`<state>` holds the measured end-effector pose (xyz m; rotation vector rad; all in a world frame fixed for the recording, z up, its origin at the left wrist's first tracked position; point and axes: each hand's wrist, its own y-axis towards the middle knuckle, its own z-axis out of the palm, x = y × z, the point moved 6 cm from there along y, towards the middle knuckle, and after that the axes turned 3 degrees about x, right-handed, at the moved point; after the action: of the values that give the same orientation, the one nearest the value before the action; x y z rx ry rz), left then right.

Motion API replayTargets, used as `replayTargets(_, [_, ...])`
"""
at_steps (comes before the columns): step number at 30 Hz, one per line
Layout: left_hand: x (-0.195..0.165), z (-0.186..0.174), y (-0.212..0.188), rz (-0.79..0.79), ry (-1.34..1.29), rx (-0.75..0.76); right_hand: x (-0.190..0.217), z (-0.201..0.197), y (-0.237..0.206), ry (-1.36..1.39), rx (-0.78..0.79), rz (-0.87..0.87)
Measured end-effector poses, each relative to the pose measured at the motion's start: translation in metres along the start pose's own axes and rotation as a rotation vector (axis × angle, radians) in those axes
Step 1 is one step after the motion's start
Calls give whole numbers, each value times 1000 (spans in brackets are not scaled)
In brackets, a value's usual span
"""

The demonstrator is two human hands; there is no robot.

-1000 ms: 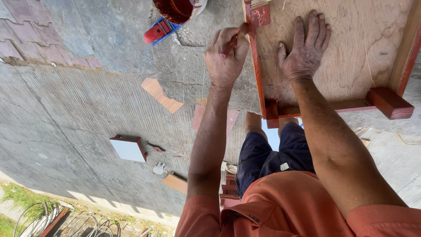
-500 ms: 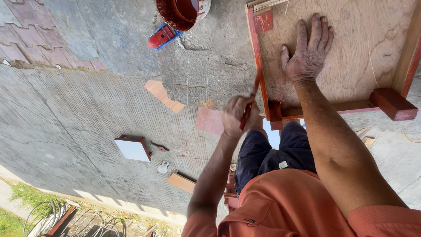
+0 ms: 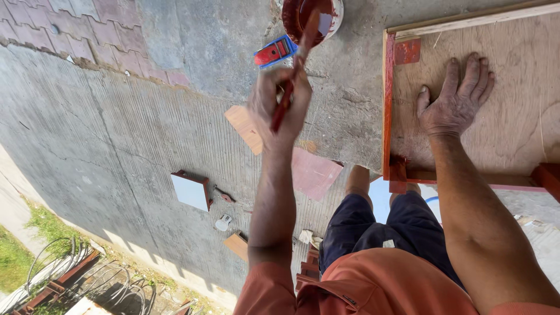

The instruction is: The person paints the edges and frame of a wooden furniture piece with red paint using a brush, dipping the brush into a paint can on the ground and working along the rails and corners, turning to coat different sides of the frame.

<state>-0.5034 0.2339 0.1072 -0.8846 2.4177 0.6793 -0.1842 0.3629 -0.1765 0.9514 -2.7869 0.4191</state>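
My left hand (image 3: pixel 279 108) is shut on a paintbrush (image 3: pixel 298 55) with a red-stained handle. The brush tip reaches into a round container of dark red paint (image 3: pixel 309 17) on the concrete. My right hand (image 3: pixel 456 100) lies flat, palm down and fingers spread, on a plywood panel (image 3: pixel 513 76). The panel's wooden frame edge (image 3: pixel 387 105) is painted red along the left side. A red-painted block (image 3: pixel 399 174) sits at the frame's near corner.
A blue and red tool (image 3: pixel 274 51) lies beside the paint container. Flat wood offcuts (image 3: pixel 245 128), a reddish board (image 3: pixel 315 172), a small white-faced box (image 3: pixel 191 189) and a wood block (image 3: pixel 238 244) are scattered on the concrete. Brick paving (image 3: pixel 116 23) lies far left; metal rods (image 3: pixel 64 268) lie near grass.
My left hand left the panel's red edge, dropped back toward my body, then reached out with the brush to the paint container. My right hand stayed flat on the plywood.
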Motion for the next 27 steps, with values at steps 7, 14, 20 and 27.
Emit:
replayTargets(7, [63, 112, 79, 15, 288, 489, 5, -7, 3, 16, -12, 3])
replayTargets(14, [85, 127, 71, -74, 238, 643, 5, -8, 0, 22, -13, -10])
replayTargets(20, [98, 53, 45, -157, -442, 99, 6, -9, 1, 37, -36, -1])
replayTargets(27, [162, 63, 11, -623, -1142, -167, 12, -21, 5, 23, -87, -13])
